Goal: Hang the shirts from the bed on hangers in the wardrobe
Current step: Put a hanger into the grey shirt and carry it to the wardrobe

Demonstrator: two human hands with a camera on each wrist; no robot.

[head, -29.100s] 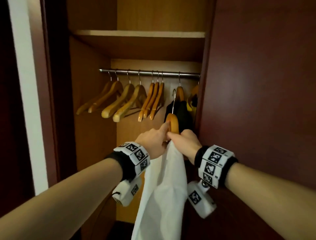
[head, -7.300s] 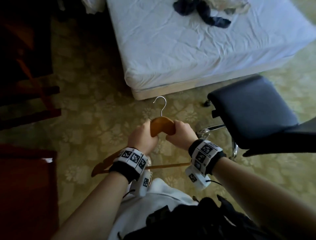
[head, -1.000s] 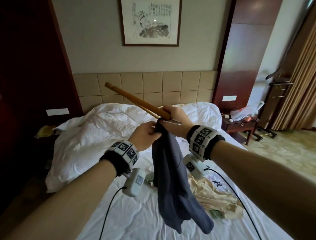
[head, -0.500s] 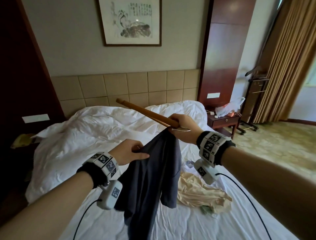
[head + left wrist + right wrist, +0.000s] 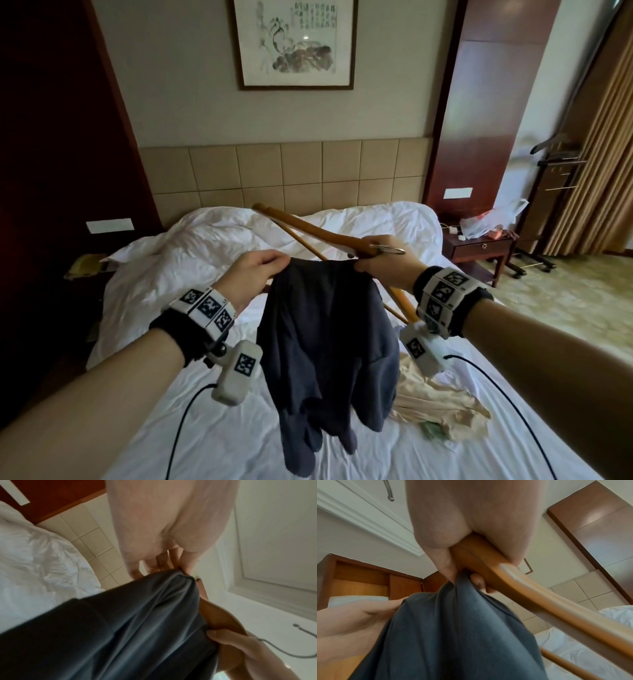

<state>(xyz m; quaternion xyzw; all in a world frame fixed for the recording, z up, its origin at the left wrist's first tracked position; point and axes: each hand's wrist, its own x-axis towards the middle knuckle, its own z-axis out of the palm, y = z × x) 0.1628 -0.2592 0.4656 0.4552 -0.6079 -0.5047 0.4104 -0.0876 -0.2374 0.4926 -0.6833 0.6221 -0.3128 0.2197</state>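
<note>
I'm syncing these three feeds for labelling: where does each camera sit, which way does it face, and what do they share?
Head: worn on the head, facing forward and down over the bed; shows both forearms, left hand and right hand.
Left wrist: on the left wrist, angled up along the fingers pinching the dark shirt.
Right wrist: on the right wrist, angled up at the wooden hanger.
Shared: all three show shirt and hanger.
</note>
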